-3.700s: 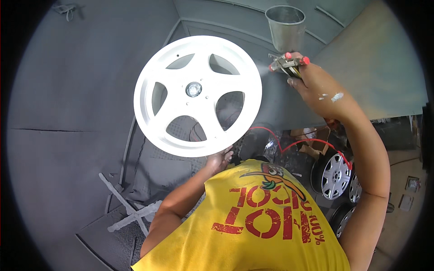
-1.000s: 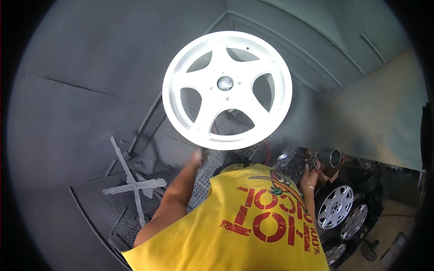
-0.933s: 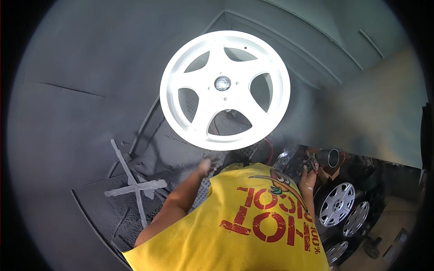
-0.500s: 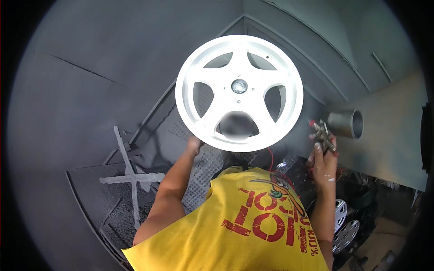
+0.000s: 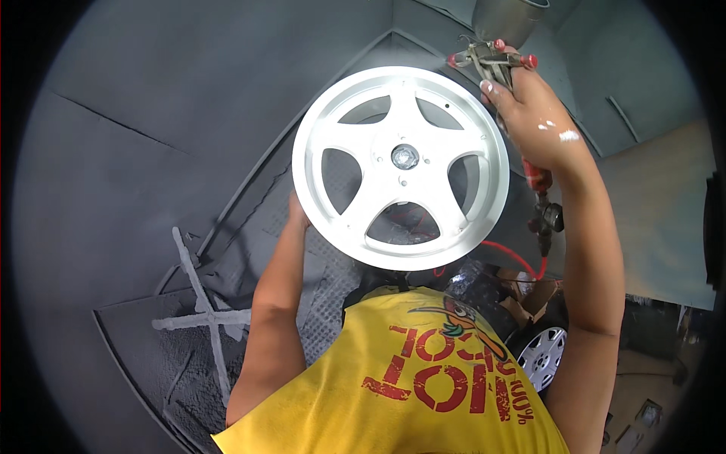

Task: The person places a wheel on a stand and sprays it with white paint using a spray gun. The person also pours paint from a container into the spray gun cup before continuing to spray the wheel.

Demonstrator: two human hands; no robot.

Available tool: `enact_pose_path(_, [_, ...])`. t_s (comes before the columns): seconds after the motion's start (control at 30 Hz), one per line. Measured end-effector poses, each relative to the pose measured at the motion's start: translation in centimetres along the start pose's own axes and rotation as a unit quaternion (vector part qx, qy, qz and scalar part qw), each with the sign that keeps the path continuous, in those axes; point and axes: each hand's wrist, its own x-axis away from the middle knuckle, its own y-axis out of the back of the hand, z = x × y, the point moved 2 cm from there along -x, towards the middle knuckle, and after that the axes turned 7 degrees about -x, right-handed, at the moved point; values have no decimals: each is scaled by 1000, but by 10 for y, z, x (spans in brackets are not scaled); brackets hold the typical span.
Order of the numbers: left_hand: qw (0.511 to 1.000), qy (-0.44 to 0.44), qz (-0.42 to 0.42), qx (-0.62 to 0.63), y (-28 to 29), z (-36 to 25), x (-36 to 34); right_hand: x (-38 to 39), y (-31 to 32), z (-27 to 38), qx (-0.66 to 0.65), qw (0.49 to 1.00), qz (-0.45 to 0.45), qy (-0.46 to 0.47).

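A white wheel rim (image 5: 398, 202) with five broad spokes and a silver centre piece (image 5: 404, 157) faces up in front of me. My right hand (image 5: 522, 106) is closed around a spray gun (image 5: 485, 62) past the wheel's far right edge. The gun's nozzle points left, and a faint mist streams from it above the far edge. On top sits a metal paint cup (image 5: 508, 21), cut off by the view. At the wheel's left edge is my left hand (image 5: 297, 209); its fingers are hidden behind the rim.
A red air hose (image 5: 511, 250) runs from the gun's regulator (image 5: 546, 217) down past the wheel. A grey-coated cross-shaped stand (image 5: 212, 318) is at lower left. A silver-spoked wheel (image 5: 542, 356) and a cardboard box (image 5: 533, 295) lie at lower right. Grey booth walls (image 5: 189, 91) surround the work.
My right hand has swung the spray gun up and left, from right of the wheel to its far right edge. The wheel has shifted slightly nearer me. My left hand is higher along the rim.
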Motion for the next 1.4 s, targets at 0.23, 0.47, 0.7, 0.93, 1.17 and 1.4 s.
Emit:
enact_pose_path(0.23, [1000, 12, 11, 20, 7, 5, -19, 6, 29, -33, 70, 993, -16, -93])
enact_pose_path(0.47, [999, 18, 13, 34, 17, 18, -11, 36, 51, -69, 42, 986, -24, -161])
enact_pose_path(0.7, [1000, 0, 10, -18, 21, 26, 24, 13, 21, -30, 11, 995, -16, -100])
enact_pose_path(0.93, [992, -9, -34, -119, -6, 23, 103, -10, 2, 17, -110, 988, 40, -102])
enact_pose_path(1.17, [972, 123, 108, -167, 1, 32, 140, -13, 6, -16, 48, 997, -2, -57])
enact_pose_path(1.4, [984, 24, 18, -177, 12, -11, 72, 29, 42, -48, 135, 988, -22, -68])
